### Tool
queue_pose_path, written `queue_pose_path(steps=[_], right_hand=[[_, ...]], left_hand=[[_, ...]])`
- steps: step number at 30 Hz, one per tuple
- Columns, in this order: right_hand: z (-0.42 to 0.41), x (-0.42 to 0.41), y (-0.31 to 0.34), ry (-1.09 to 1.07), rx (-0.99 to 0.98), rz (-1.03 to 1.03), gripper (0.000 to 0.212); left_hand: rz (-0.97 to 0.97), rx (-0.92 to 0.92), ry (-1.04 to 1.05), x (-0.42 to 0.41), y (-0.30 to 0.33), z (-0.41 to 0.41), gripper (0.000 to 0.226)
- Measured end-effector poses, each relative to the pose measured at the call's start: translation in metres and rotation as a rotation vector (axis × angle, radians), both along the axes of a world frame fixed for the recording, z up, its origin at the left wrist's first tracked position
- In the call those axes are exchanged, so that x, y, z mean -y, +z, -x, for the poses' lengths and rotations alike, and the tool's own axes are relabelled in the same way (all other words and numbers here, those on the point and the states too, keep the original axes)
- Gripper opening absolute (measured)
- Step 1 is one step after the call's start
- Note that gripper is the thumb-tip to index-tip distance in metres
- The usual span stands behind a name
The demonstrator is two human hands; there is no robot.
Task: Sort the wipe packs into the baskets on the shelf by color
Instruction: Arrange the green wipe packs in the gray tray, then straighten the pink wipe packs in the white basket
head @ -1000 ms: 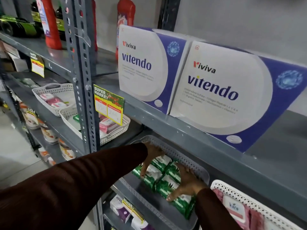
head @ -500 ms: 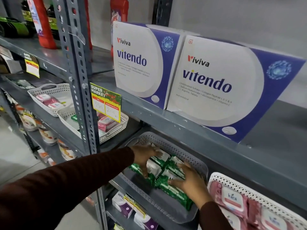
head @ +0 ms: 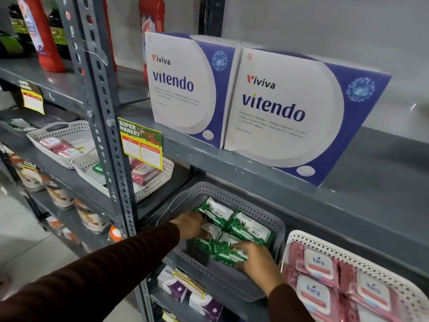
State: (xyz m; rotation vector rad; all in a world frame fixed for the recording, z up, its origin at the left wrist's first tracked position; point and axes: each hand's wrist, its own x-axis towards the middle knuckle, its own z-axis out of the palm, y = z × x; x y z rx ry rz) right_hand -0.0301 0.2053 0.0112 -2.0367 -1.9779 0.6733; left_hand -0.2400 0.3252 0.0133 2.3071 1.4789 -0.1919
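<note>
Both hands have slid inward over the green wipe packs (head: 249, 227) since a second ago, closing on the cluster in the grey basket (head: 232, 195). Right hand (head: 254, 260) curls round the near green pack (head: 228, 253) by the basket's front edge, thumb on top. Left hand (head: 191, 225) lies on the packs at the left edge; blur hides whether its fingers pinch or merely press. Pink packs (head: 318, 263) fill the white basket (head: 301, 237) just beside. The green packs look soft, light and slick-wrapped, likely to buckle, so they are best gripped across the short sides.
</note>
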Motion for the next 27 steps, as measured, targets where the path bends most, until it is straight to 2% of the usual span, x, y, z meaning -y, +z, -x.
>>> queue_pose_path(steps=[3,6,9,11,14,17,19,21,23,25,27], right_hand=[[0.004,0.003,0.0,-0.003,-0.003,-0.026,0.052],[0.008,0.006,0.003,0.018,-0.005,-0.027,0.046],[0.005,0.013,0.008,0.049,0.018,-0.05,0.046],[-0.005,0.027,0.017,0.007,-0.038,-0.166,0.046],[-0.047,0.061,0.022,-0.19,-0.19,-0.391,0.036],[-0.116,0.1,0.015,-0.359,-0.192,-0.397,0.029],[-0.163,0.125,0.007,-0.481,-0.165,-0.351,0.027],[-0.203,0.147,-0.002,-0.559,-0.164,-0.309,0.026],[-0.232,0.163,-0.014,-0.543,-0.14,-0.19,0.031],[-0.245,0.176,-0.018,-0.459,-0.143,-0.07,0.047],[-0.248,0.182,-0.016,-0.419,-0.202,-0.04,0.057]], left_hand=[[-0.006,0.001,0.002,0.002,-0.005,-0.002,0.066],[-0.115,-0.2,-0.007,0.007,-0.013,-0.004,0.057],[-0.208,-0.324,0.077,0.026,-0.011,-0.019,0.066],[-0.317,-0.233,0.046,0.043,-0.007,-0.035,0.066],[-0.452,0.166,-0.156,0.08,0.004,-0.079,0.062],[-0.407,0.462,-0.379,0.128,0.026,-0.14,0.048],[-0.3,0.488,-0.398,0.148,0.03,-0.176,0.043],[-0.185,0.437,-0.417,0.157,0.018,-0.207,0.048],[-0.175,0.33,-0.44,0.158,0.001,-0.228,0.061],[-0.168,0.226,-0.428,0.159,-0.01,-0.242,0.07],[-0.113,0.2,-0.38,0.158,-0.014,-0.249,0.062]])
